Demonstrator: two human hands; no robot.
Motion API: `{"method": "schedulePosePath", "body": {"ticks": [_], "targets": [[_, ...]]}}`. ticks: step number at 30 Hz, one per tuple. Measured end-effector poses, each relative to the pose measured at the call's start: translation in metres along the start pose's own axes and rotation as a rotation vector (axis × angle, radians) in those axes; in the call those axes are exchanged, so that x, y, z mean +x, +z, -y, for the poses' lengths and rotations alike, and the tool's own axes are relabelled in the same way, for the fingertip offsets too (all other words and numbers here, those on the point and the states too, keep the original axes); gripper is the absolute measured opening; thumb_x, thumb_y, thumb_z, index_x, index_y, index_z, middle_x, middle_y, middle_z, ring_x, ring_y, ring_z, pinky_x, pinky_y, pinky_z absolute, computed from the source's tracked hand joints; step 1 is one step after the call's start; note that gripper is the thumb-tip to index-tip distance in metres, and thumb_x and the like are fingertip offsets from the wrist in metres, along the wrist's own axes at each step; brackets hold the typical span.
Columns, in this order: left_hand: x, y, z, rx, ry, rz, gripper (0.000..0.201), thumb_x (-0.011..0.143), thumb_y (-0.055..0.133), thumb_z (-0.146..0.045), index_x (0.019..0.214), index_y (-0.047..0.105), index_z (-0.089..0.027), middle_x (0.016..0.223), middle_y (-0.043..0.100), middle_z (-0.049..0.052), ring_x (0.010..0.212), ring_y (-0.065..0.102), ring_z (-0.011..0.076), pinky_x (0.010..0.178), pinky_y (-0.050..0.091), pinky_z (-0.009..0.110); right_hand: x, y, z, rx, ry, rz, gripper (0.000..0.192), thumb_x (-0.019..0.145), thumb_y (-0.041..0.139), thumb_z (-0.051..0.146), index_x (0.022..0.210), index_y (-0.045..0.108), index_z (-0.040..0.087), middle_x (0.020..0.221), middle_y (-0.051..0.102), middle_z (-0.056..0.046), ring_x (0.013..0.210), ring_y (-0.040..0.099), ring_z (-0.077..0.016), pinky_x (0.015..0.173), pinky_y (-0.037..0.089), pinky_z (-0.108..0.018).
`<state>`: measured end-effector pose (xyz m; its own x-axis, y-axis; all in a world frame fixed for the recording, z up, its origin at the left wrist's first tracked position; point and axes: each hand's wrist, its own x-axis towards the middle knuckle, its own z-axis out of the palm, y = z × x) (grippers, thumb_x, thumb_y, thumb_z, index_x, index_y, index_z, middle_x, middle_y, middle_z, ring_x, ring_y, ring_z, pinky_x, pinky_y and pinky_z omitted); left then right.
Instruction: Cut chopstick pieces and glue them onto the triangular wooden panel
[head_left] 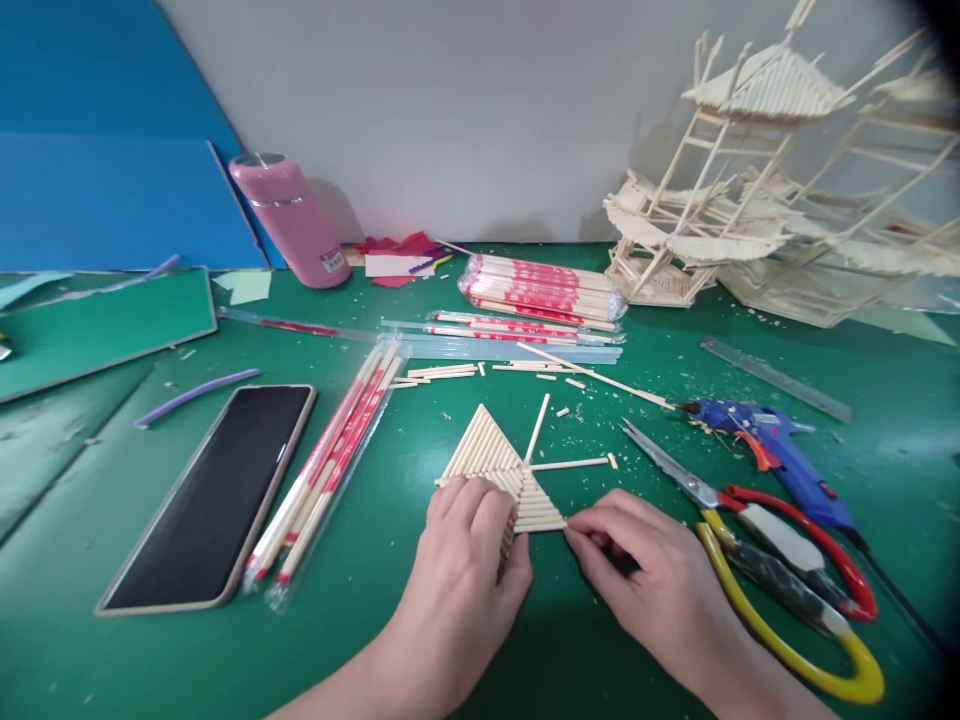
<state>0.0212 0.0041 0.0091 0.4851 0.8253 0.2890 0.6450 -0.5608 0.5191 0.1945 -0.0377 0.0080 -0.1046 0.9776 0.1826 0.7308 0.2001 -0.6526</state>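
- My left hand [469, 540] lies flat over the near-left corner of the stick panel [501, 470], fingers together and pressing it down on the green mat [420, 640] rather than gripping it.
- My right hand [649, 570] has its fingertips pinched at the panel's right corner, touching the ends of the lowest sticks; whether a loose stick sits between them I cannot tell.
- The panel lies in the middle of the mat, just ahead of both hands. It already reads as a filled triangle in two ribbed halves, so I judge most of the laying done.
- Two single sticks [537, 428] jut from its right side, apparently not yet trimmed or glued flat.
- The glue gun [780, 462] and scissors [757, 545] lie idle to my right, well apart from my fingers.
- Wrapped chopstick packs [330, 470] lie to the left, unused, and finished stick models [757, 190] stand at the back right.
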Motion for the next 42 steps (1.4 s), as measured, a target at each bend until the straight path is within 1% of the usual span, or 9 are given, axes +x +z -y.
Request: {"method": "schedulePosePath", "body": {"ticks": [6,11,14,20,25,30,33,37,42], "targets": [[0.000,-0.002,0.000,-0.015,0.010,0.021,0.009,0.077,0.046,-0.007,0.074,0.045,-0.016,0.075,0.051,0.004,0.072,0.044,0.0184,0.071,0.039,0.037,0.000,0.000,0.001,0.012,-0.022,-0.025,0.011,0.081,0.051,0.014,0.079,0.061,0.019,0.071,0.056,-0.001,0.064,0.053,-0.0120,0.057,0.041,-0.025],[0.000,-0.003,0.002,-0.033,0.019,0.043,0.009,0.080,0.046,-0.009,0.075,0.048,-0.016,0.076,0.052,0.004,0.071,0.044,0.0182,0.069,0.038,0.035,0.001,0.003,0.000,0.011,-0.045,-0.036,0.011,0.081,0.052,0.015,0.083,0.062,0.019,0.072,0.057,-0.001,0.065,0.053,-0.0126,0.057,0.042,-0.026],[0.001,-0.003,0.003,-0.049,0.034,0.046,0.012,0.082,0.045,-0.010,0.074,0.051,-0.016,0.076,0.052,0.004,0.072,0.044,0.0176,0.069,0.038,0.035,0.000,0.003,0.000,0.016,-0.042,-0.038,0.012,0.081,0.052,0.014,0.084,0.062,0.020,0.073,0.057,-0.001,0.065,0.053,-0.0128,0.057,0.042,-0.026],[0.001,-0.005,0.004,-0.070,0.017,0.083,0.018,0.084,0.043,-0.012,0.070,0.054,-0.017,0.074,0.051,0.003,0.070,0.044,0.0168,0.067,0.037,0.033,0.000,-0.002,0.002,0.054,-0.017,-0.055,0.012,0.080,0.051,0.014,0.085,0.061,0.020,0.075,0.057,-0.002,0.067,0.054,-0.0123,0.058,0.044,-0.024],[0.001,-0.007,0.004,-0.105,0.021,0.087,0.020,0.084,0.043,-0.012,0.069,0.055,-0.016,0.073,0.051,0.003,0.070,0.043,0.0163,0.066,0.036,0.033,0.001,-0.003,0.001,0.061,-0.029,-0.018,0.014,0.082,0.051,0.015,0.091,0.059,0.020,0.081,0.057,-0.003,0.073,0.054,-0.0131,0.063,0.046,-0.025],[0.003,-0.006,0.006,-0.121,0.050,0.088,0.018,0.083,0.046,-0.012,0.069,0.057,-0.016,0.074,0.052,0.003,0.071,0.044,0.0169,0.065,0.035,0.033,0.004,0.000,-0.002,-0.016,-0.129,-0.020,0.015,0.083,0.052,0.016,0.095,0.059,0.021,0.083,0.055,-0.003,0.075,0.053,-0.0127,0.065,0.045,-0.025],[0.003,-0.006,0.007,-0.120,0.056,0.096,0.017,0.082,0.048,-0.012,0.069,0.057,-0.016,0.074,0.053,0.003,0.071,0.044,0.0170,0.065,0.035,0.033,0.006,0.000,-0.002,-0.094,-0.170,0.011,0.015,0.084,0.051,0.018,0.095,0.060,0.022,0.083,0.055,-0.003,0.075,0.052,-0.0133,0.065,0.044,-0.026],[0.001,-0.007,0.007,-0.119,0.056,0.088,0.017,0.082,0.047,-0.013,0.068,0.057,-0.016,0.072,0.053,0.003,0.069,0.045,0.0168,0.064,0.035,0.033,0.009,0.000,0.000,-0.149,-0.188,0.045,0.013,0.085,0.049,0.020,0.089,0.062,0.022,0.081,0.056,-0.002,0.075,0.051,-0.0139,0.065,0.042,-0.027],[0.000,-0.007,0.008,-0.128,0.056,0.082,0.016,0.082,0.048,-0.013,0.069,0.058,-0.016,0.073,0.054,0.004,0.070,0.046,0.0172,0.066,0.037,0.033,0.013,-0.001,0.005,-0.179,-0.189,0.078,0.016,0.087,0.046,0.022,0.085,0.061,0.021,0.080,0.055,-0.002,0.075,0.051,-0.0138,0.065,0.042,-0.027]]}}
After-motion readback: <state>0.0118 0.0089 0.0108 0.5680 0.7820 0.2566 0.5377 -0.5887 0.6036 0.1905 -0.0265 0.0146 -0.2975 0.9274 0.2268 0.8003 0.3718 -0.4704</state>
